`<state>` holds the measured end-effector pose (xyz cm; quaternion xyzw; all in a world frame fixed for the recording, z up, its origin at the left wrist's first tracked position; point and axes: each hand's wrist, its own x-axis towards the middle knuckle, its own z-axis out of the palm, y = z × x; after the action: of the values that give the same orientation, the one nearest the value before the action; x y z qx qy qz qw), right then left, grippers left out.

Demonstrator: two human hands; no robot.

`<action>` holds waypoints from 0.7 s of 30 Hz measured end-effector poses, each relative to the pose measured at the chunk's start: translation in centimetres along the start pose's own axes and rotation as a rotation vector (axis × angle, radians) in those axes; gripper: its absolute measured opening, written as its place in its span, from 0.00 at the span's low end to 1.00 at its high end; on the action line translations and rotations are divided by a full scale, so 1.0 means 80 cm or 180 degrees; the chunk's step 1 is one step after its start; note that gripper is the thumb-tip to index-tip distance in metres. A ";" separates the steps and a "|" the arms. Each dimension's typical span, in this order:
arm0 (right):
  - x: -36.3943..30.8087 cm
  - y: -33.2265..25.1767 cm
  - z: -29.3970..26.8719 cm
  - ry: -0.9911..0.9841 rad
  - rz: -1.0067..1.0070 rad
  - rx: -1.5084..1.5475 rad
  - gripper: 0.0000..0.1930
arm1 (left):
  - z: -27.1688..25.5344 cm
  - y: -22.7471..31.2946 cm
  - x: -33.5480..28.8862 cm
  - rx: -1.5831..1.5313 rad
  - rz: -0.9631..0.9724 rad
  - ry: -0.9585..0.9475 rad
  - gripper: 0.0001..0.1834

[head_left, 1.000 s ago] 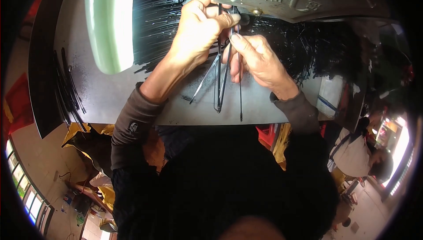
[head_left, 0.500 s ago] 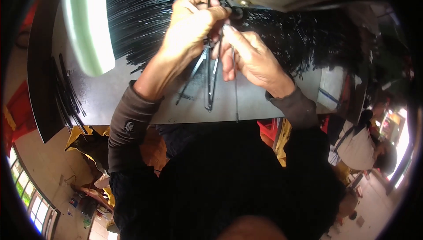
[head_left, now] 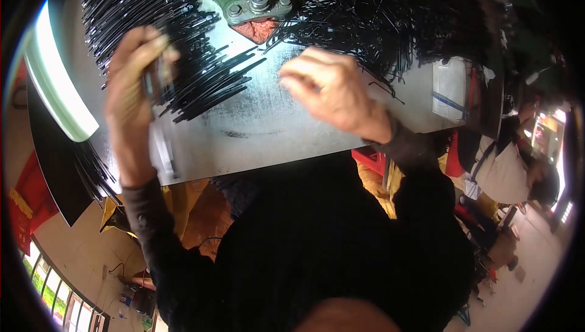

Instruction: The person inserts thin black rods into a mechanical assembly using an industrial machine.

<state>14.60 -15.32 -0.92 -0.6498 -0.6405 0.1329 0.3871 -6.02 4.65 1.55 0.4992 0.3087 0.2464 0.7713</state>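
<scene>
A lit white lamp overhangs the metal surface near its left edge, a dark-banded white package lies by the right edge, and a red item shows beyond the left.

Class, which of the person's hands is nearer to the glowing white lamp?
Left. The left hand is a little to the right of the lamp; the right hand is much farther right, above the metal table.

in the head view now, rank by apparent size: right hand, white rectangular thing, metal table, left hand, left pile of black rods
1. Metal table
2. Pile of black rods
3. Left hand and right hand: too alike to rank, left one blurred
4. White rectangular thing
</scene>
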 end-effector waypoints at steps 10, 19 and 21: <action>0.018 0.024 -0.039 -0.0649 -0.0792 -0.2161 0.03 | -0.029 -0.003 -0.094 0.4681 0.1302 0.1312 0.16; 0.007 0.027 -0.035 -0.0642 -0.0550 -0.1583 0.08 | 0.076 -0.067 -0.095 0.4419 0.1402 0.0443 0.08; 0.008 0.026 -0.034 -0.0560 -0.0555 -0.1439 0.08 | 0.073 -0.066 -0.096 0.4385 0.1347 0.0358 0.09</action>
<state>17.98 -15.35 -0.30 -0.6481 -0.7387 0.0086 0.1848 -6.72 -6.27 0.23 0.9077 0.3298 0.1652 0.2001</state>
